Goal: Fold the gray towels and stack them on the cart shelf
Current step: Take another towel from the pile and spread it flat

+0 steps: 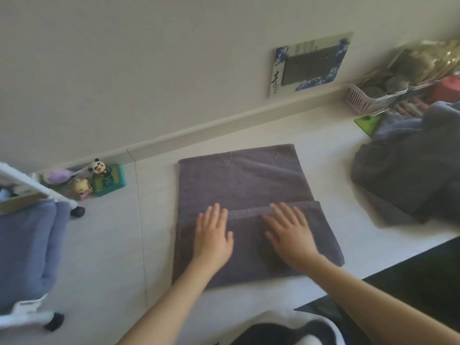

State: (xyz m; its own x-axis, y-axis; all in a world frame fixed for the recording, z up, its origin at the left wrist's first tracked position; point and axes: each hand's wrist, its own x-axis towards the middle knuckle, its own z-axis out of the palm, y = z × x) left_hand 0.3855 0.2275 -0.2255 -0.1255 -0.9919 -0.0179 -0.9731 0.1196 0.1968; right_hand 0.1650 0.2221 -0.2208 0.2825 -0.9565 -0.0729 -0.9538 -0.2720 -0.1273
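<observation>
A gray towel [245, 185] lies flat on the pale floor [104, 245] at centre frame, its near part folded up over itself. A heap of unfolded towels [410, 165] sits at right; the white cart [32, 185] with blue folded cloth [25, 250] stands at left. The left hand [213, 239] and right hand [290, 236] press palm-down on the fold, fingers straight and slightly spread.

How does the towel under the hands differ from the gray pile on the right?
The towel lies flat, its near part folded over with a straight edge; the pile is crumpled and heaped.
The left hand and right hand press flat on the towel; nothing touches the pile.
The towel sits mid-floor; the pile sits by the pink basket.
Both are gray cloth on the pale floor.
</observation>
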